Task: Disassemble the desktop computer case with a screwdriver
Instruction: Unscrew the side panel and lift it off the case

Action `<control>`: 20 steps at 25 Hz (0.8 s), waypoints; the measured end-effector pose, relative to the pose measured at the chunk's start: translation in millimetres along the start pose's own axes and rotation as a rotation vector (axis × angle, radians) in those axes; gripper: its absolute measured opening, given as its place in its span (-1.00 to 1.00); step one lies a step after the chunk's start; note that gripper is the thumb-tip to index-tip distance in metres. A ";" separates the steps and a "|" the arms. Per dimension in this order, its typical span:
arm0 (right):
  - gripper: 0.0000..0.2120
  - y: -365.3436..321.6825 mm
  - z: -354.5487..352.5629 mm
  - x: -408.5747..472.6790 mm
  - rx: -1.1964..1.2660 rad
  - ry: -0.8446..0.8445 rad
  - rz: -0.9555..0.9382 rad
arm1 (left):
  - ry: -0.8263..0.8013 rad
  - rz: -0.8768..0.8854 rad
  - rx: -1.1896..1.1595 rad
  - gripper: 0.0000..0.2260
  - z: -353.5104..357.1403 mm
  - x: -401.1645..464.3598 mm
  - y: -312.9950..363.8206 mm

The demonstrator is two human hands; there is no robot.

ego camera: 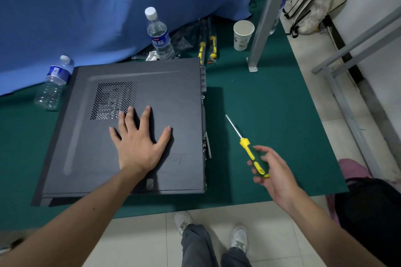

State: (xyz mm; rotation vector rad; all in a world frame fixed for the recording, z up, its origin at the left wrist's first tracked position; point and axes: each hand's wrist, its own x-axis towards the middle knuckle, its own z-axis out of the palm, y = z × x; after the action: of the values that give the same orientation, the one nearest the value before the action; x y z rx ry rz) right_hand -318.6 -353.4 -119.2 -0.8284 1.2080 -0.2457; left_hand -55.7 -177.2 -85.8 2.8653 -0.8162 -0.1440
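Observation:
A dark grey desktop computer case (173, 93) lies on its side on the green table mat (271, 104), with its vented side panel facing up and its rear edge to the right. My left hand (138, 143) rests flat on that panel, fingers spread, just below the vent grille. To the right of the case, my right hand (271, 169) grips the yellow-and-green handle of a screwdriver (249, 149). Its metal shaft points up and to the left above the mat, apart from the case.
Behind the case stand a water bottle (159, 34), a paper cup (243, 34) and two spare yellow-handled screwdrivers (207, 47). An empty bottle (53, 84) lies at the left. A blue cloth (86, 6) hangs behind. A metal post (267, 17) rises at the right.

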 end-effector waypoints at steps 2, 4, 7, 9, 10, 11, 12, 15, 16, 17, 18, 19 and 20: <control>-0.85 -8.7 -15.9 -10.0 0.073 -0.076 0.002 | 0.004 0.004 -0.006 -0.24 0.0 0.2 -0.2; -0.76 -18.3 -22.0 -16.2 0.049 -0.156 -0.032 | 0.010 0.007 -0.010 -0.24 0.4 0.3 -1.0; -0.73 -32.5 -24.7 -14.6 -0.014 -0.217 -0.092 | 0.012 0.007 -0.012 -0.25 0.5 0.5 -2.0; -0.70 -39.8 -27.4 -10.9 -0.010 -0.209 -0.112 | 0.011 0.005 -0.007 -0.24 0.4 0.9 -1.2; -0.69 -41.9 -29.0 -9.0 -0.011 -0.204 -0.118 | 0.010 0.005 -0.004 -0.24 0.4 0.8 -0.7; -0.68 -42.9 -30.5 -6.9 -0.023 -0.205 -0.124 | 0.009 0.004 -0.001 -0.24 0.3 0.7 -0.5; -0.66 -44.2 -30.9 -6.0 -0.045 -0.209 -0.129 | 0.009 0.003 0.002 -0.24 0.2 0.8 -0.6; -0.61 -45.9 -33.8 -2.8 -0.113 -0.223 -0.137 | 0.013 0.007 0.005 -0.24 0.3 0.8 -1.0; -0.60 -46.8 -34.5 -2.2 -0.127 -0.224 -0.138 | 0.016 0.008 0.004 -0.24 0.6 0.6 -1.0; -0.60 -47.4 -34.8 -1.6 -0.137 -0.226 -0.142 | 0.017 0.008 0.004 -0.24 0.7 0.5 -0.9; -0.60 -47.7 -34.9 -1.0 -0.143 -0.230 -0.143 | 0.017 0.007 0.004 -0.24 0.9 0.3 -0.8; -0.60 -47.7 -35.4 -0.3 -0.145 -0.232 -0.144 | 0.017 0.005 0.003 -0.24 0.9 0.2 -0.4; -0.61 -47.7 -35.4 -0.4 -0.146 -0.231 -0.143 | 0.017 0.004 0.004 -0.24 0.8 0.1 -0.2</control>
State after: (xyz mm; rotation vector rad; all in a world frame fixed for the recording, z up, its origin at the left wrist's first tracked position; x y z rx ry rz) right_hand -338.5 -401.5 -90.4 -1.0431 0.9593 -0.1738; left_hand -55.6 -177.1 -86.6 2.8639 -0.8206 -0.1176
